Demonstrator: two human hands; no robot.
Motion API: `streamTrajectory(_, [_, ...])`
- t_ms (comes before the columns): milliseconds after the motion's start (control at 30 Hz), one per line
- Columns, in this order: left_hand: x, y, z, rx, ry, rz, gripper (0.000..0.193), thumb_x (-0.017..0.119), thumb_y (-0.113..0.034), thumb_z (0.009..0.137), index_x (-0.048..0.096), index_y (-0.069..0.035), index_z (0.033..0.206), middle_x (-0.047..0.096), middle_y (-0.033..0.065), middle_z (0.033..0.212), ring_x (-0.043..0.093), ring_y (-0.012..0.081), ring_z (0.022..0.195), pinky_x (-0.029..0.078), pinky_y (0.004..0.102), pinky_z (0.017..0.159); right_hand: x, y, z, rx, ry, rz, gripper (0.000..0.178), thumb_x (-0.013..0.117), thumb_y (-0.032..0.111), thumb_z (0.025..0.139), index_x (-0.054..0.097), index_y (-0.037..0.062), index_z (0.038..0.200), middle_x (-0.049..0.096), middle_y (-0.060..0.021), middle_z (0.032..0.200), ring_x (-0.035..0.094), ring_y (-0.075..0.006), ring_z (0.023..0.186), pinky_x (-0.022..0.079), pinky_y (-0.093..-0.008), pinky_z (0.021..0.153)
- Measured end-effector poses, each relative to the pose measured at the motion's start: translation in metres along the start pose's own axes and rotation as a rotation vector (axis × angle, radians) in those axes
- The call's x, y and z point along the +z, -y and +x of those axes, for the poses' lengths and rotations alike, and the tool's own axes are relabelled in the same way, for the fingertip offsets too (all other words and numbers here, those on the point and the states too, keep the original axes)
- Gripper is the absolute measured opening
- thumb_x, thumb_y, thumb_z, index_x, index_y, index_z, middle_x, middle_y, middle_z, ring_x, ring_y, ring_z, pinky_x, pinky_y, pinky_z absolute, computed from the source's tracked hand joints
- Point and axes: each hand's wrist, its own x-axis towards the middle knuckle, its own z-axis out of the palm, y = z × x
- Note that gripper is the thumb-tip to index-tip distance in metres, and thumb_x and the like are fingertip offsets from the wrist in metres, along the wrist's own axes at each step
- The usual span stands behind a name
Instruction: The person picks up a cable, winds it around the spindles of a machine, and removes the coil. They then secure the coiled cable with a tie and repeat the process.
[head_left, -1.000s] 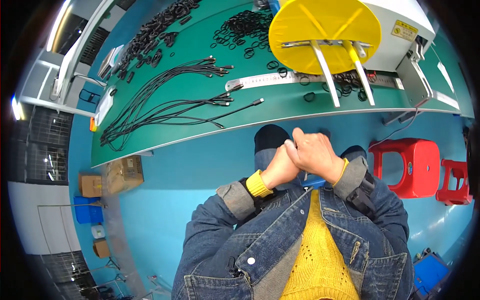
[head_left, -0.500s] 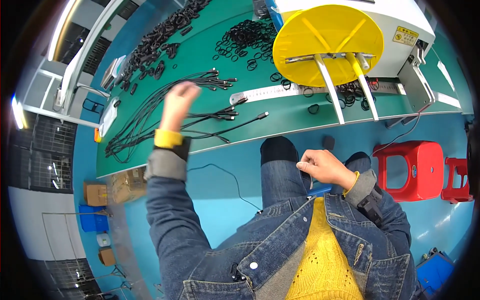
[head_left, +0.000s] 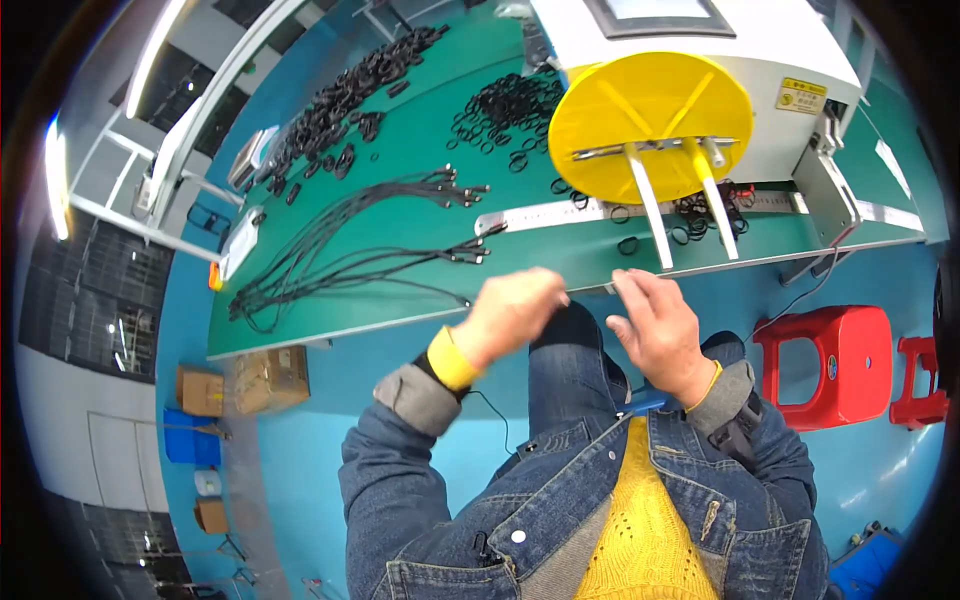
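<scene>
My left hand (head_left: 515,312) is closed in front of the table's near edge, its fingers curled around what looks like a black cable, mostly hidden by the hand. Facing it, my right hand (head_left: 660,335) has its thumb and fingers apart. A small pale tip (head_left: 610,288) shows by the right fingertips; whether they touch it I cannot tell. To the left of my hands, a bundle of black cables (head_left: 310,250) with metal plug ends lies on the green table (head_left: 420,230), in two groups.
A white machine (head_left: 780,60) with a yellow disc (head_left: 650,120) and projecting rods stands at the table's right. Black rings (head_left: 510,105), small black parts (head_left: 350,90) and a steel ruler (head_left: 550,212) lie on the table. Red stools (head_left: 830,365) stand right; cardboard boxes (head_left: 268,380) sit lower left.
My left hand has come right and nearer, from over the cables to beside my right hand. The cable that stuck out in front has left its place. My right hand has risen and opened its fingers.
</scene>
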Motion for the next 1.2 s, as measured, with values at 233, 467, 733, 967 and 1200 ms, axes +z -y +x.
streamTrajectory(233, [-0.001,-0.08,0.038,-0.528,0.21,-0.646,0.007,0.06,-0.002,0.079,0.057,-0.001,0.086,0.059,0.0054,0.069,0.057,0.0167,0.06,0.045,0.0284,0.054,-0.044,-0.004,-0.002,-0.245,0.048,-0.244,0.038,0.065,0.004,0.064,0.058,-0.0034,0.101,0.057,-0.0156,0.092,0.057,-0.027,0.075,0.049,-0.0338,0.062])
streamTrajectory(467, [-0.025,-0.116,0.076,-0.067,-0.183,-0.284,0.008,0.063,-0.001,0.076,0.062,0.0,0.084,0.058,0.0089,0.07,0.057,0.0162,0.06,0.045,0.0255,0.056,-0.117,-0.026,0.017,-0.276,-0.3,-0.357,0.029,0.066,0.005,0.068,0.061,-0.0029,0.096,0.058,-0.0147,0.085,0.058,-0.0266,0.064,0.048,-0.032,0.055])
streamTrajectory(733, [-0.004,-0.042,0.105,-0.12,-0.502,-0.327,0.005,0.063,-0.002,0.079,0.063,0.001,0.083,0.058,0.0036,0.068,0.05,0.0092,0.057,0.042,0.0209,0.054,-0.053,-0.076,0.059,0.033,-0.244,-0.243,0.009,0.064,0.009,0.074,0.059,0.0029,0.077,0.056,-0.0105,0.067,0.056,-0.0288,0.06,0.045,-0.0359,0.052])
streamTrajectory(967, [0.009,-0.034,0.117,-0.219,-0.538,-0.463,0.009,0.063,-0.004,0.081,0.063,0.003,0.085,0.058,0.0004,0.07,0.05,0.0047,0.061,0.041,0.0196,0.055,-0.03,-0.095,0.08,0.167,-0.306,-0.239,0.014,0.064,0.013,0.075,0.058,0.0018,0.07,0.055,-0.0131,0.061,0.056,-0.0297,0.057,0.045,-0.0377,0.053])
streamTrajectory(1200, [0.004,-0.04,0.103,-0.132,-0.584,-0.166,0.009,0.062,-0.003,0.08,0.064,0.001,0.088,0.059,0.0061,0.069,0.052,0.0109,0.058,0.043,0.0219,0.054,-0.044,-0.095,0.049,0.229,-0.341,-0.101,0.016,0.066,0.015,0.074,0.06,0.0014,0.07,0.058,-0.0133,0.063,0.057,-0.028,0.055,0.045,-0.0343,0.051])
